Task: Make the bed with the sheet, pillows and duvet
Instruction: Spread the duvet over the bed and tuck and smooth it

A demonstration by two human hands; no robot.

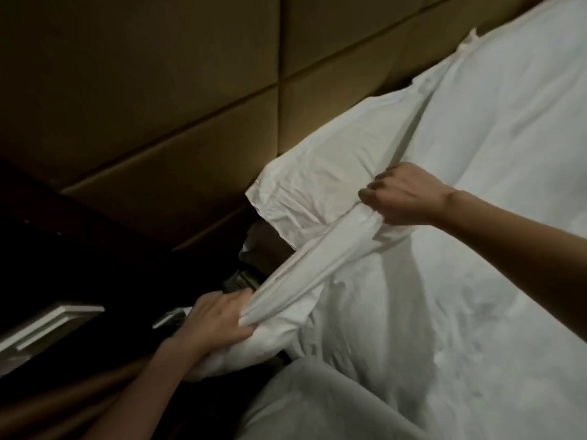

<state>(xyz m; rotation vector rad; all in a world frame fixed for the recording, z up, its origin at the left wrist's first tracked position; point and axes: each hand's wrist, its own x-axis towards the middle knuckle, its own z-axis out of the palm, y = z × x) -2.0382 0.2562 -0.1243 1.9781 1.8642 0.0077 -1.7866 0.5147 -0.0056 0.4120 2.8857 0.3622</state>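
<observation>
We gripped the duvet (476,249) at its top edge, which ran taut as a bunched band between our hands. Our left hand (219,315) clenched the gathered corner low beside the bed, near the dark nightstand (63,265). Our right hand (403,198) fisted the same edge higher up, just in front of a pillow (317,173). That pillow lay against the padded headboard (158,106). The duvet spread white across the bed to the right.

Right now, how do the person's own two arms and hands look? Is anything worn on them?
Both forearms are bare as far as the picture shows: no sleeves, gloves, watch or bracelet. No ring shows on the left hand or the right hand. The dim light hides finer marks.
</observation>
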